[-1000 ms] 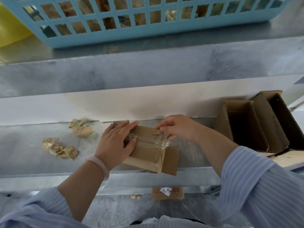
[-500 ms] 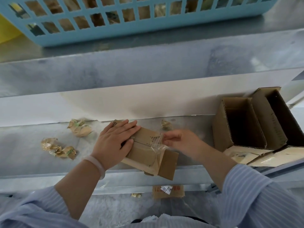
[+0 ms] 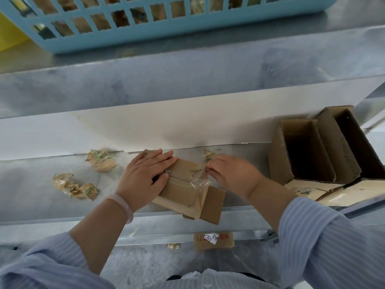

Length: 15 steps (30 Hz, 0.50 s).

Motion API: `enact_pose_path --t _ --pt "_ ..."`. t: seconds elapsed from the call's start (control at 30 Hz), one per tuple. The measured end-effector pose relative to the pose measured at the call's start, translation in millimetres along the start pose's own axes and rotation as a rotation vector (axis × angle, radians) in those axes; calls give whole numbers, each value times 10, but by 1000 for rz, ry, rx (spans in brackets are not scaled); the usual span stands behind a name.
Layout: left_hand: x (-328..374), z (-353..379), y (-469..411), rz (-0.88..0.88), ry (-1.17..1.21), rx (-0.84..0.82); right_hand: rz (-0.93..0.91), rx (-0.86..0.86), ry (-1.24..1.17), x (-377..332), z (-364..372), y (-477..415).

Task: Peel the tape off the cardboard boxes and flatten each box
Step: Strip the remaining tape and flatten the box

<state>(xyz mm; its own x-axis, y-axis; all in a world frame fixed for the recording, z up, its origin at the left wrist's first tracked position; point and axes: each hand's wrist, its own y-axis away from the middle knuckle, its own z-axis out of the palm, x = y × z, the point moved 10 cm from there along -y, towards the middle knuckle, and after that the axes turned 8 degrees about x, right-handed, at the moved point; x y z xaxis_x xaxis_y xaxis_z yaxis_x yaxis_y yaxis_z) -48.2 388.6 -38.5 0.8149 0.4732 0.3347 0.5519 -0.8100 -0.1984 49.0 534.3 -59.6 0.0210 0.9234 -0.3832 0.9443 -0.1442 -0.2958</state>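
A small brown cardboard box lies on the metal shelf in front of me, one end flap open toward me. My left hand presses flat on its top left part, fingers straight. A strip of clear tape stands partly lifted off the box's right side. My right hand pinches that tape at the box's far right corner.
Two open cardboard boxes stand at the right of the shelf. Several crumpled tape wads lie at the left, and one wad behind my right hand. A blue slotted basket sits on the upper ledge. A cardboard piece lies below.
My right hand dropped from the box's far edge to its right side, uncovering a wad behind it, and now pinches the tape. The left hand has stayed pressed on the box.
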Motion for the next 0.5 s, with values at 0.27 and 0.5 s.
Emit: enact_pose_path --t 0.27,0.5 --pt "-31 28 -12 -7 -8 -10 38 151 7 -32 -108 79" --pt "-27 34 -19 -13 -14 -6 -23 128 6 -20 -66 5"
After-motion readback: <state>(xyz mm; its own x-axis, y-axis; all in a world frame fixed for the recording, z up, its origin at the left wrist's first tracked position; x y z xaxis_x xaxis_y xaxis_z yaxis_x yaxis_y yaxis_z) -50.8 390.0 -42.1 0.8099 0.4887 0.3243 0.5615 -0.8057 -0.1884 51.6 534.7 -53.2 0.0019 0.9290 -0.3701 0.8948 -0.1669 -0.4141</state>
